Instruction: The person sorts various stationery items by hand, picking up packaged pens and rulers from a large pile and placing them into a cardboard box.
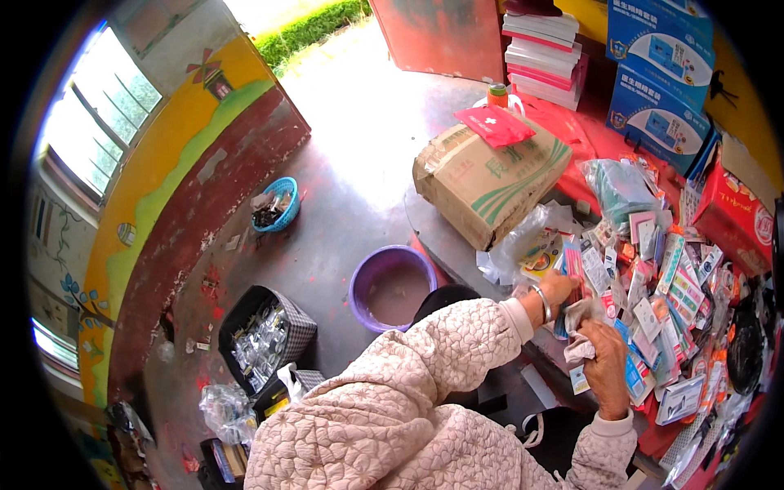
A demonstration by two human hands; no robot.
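My left hand (559,296), with a silver bangle at its wrist, is closed around a slim pink and blue packet (573,263) at the near edge of a heaped table. Just below and to the right, my right hand (606,358) grips a crumpled greyish rag (581,331). The rag lies close against the lower end of the packet; whether they touch is hard to see. Many small carded and bagged goods (649,314) lie in a pile around both hands, and a clear plastic bag (523,251) rests beyond the left one.
A cardboard box (490,184) with a red pouch (495,126) on top stands farther back. On the floor are a purple basin (353,287) of murky water, a blue basket (291,214) and a checkered bin (290,322). Blue boxes (658,114) and a red carton (739,214) stand at right.
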